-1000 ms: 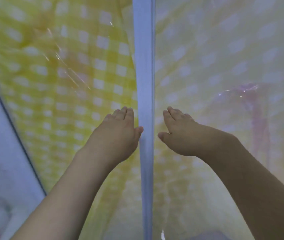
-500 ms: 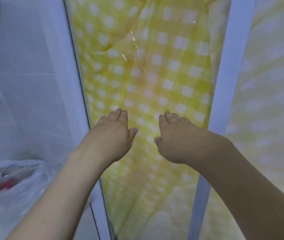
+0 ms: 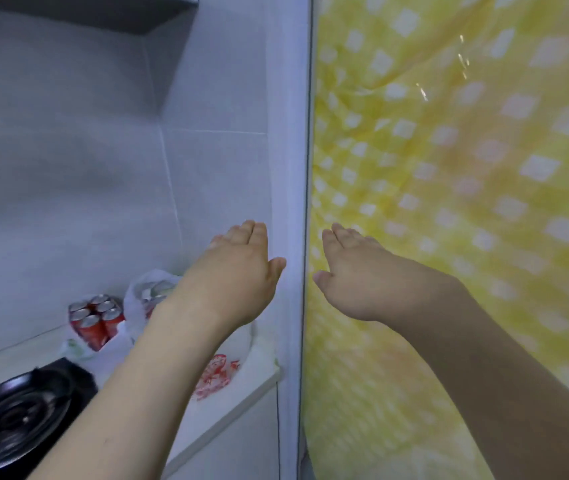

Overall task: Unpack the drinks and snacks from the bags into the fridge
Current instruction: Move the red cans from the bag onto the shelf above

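Both hands reach forward at mid-frame, palms down, holding nothing. The left hand (image 3: 238,271) has straight fingers pressed together; so does the right hand (image 3: 362,275), in front of a yellow checked sheet (image 3: 466,168). At lower left, a pack of red cans (image 3: 96,318) stands on the white counter (image 3: 227,407) beside a white plastic bag (image 3: 144,289); its labels are too blurred to read. A black stove burner (image 3: 16,410) fills the bottom left corner.

No text or label can be read

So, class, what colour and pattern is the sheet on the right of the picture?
Yellow with white checks, a gingham pattern, seen plainly in the head view.
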`<control>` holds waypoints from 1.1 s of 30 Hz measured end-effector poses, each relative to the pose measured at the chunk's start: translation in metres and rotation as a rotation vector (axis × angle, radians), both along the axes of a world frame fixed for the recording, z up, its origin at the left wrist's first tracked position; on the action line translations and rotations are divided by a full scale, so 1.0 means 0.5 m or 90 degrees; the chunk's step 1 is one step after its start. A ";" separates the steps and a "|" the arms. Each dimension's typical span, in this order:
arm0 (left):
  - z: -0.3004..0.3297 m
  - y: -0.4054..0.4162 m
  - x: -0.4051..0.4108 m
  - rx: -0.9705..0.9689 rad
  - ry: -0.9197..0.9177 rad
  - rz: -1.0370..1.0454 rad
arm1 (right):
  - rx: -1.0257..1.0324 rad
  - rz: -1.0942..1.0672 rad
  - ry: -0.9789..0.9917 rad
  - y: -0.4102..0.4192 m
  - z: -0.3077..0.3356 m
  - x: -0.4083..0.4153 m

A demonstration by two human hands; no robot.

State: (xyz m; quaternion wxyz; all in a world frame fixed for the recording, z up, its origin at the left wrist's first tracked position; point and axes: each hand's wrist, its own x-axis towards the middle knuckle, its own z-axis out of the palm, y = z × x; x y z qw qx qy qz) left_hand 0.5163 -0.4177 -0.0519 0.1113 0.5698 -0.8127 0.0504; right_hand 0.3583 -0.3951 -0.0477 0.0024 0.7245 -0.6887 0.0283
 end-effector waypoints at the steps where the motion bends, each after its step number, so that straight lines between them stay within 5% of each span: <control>1: -0.004 -0.005 0.021 0.002 0.000 0.016 | 0.002 0.018 -0.004 -0.010 -0.002 0.020; 17: -0.045 -0.115 0.261 0.057 0.020 0.262 | 0.055 0.276 -0.070 -0.272 -0.068 0.234; 33: -0.121 -0.370 0.403 0.109 0.096 0.360 | 0.132 0.384 -0.098 -0.592 -0.149 0.364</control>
